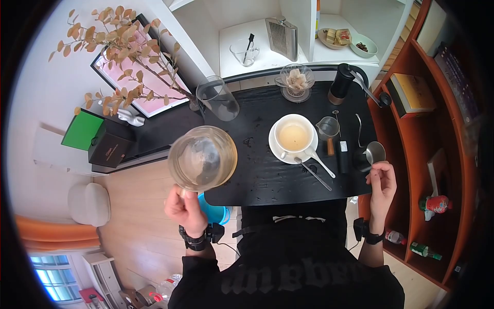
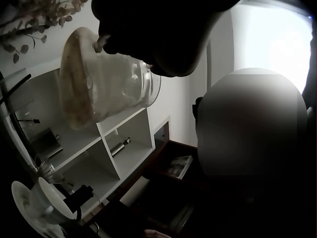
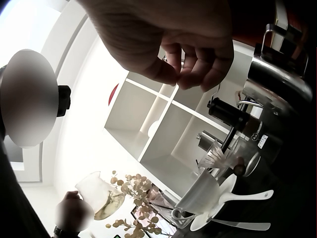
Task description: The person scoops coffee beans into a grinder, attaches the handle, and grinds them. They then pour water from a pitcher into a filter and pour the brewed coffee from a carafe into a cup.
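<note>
glass jug (image 1: 203,158) held up, roughly upright, left of white cup (image 1: 294,138); your left hand (image 1: 189,213) grips its handle; your right hand (image 1: 382,188), fingers loosely curled, seemingly holding nothing, near metal pitcher (image 1: 376,153)

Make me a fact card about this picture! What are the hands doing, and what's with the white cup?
Left hand: the left hand grips the handle of a big glass jug, held up
Right hand: the right hand holds nothing, fingers loosely curled
Nearest to right hand: a shiny metal jug
White cup: the white cup has a pale yellowish drink inside
Under the cup: a white saucer
Beside the cup: a white spoon
Tabletop: a black table
</note>
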### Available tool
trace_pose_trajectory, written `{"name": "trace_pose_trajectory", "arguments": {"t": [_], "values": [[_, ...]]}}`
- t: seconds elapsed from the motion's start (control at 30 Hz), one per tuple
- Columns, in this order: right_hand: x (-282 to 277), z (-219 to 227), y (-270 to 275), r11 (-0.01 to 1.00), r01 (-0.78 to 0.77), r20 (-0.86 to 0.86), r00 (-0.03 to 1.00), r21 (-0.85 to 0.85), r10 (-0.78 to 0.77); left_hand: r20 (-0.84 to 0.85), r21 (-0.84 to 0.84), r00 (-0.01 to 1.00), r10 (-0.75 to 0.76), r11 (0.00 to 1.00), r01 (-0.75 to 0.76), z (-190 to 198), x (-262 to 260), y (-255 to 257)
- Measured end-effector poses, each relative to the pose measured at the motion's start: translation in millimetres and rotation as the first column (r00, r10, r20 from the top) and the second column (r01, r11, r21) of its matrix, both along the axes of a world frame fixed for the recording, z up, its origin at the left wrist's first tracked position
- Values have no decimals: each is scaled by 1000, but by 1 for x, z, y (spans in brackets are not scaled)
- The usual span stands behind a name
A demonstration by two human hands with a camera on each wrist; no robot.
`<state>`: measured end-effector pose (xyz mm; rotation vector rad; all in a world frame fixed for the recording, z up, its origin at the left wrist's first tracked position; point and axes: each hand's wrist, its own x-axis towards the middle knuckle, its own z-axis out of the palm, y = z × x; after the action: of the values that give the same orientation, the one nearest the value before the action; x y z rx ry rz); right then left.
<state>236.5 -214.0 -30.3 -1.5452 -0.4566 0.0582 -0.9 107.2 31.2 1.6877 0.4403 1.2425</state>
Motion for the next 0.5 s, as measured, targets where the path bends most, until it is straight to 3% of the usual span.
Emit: {"name": "trace_pose_trajectory", "arguments": {"t": [0.1,0.17,0.2,0.3,0.4,0.5], "values": [[0,2,1,1000,5,11,1000,-9,-5,109,-372,986,-127,915,159,17,2,9],[1,2,1,1000,0,11,1000,-4,0,207,-602,942,-264,725,335,26,1,17],[1,2,1,1000,1,10,1000,-1,-1,297,-669,919,-257,630,393,22,0,19],[-1,3,1,1000,14,2,1000,-15,-14,391,-598,900,-193,689,408,16,2,11],[0,1,0,1000,0,7,1000,-3,0,197,-335,980,17,941,51,22,8,4],[1,2,0,1000,3,8,1000,-12,-3,-69,5,992,108,994,-108,16,-1,9]]}}
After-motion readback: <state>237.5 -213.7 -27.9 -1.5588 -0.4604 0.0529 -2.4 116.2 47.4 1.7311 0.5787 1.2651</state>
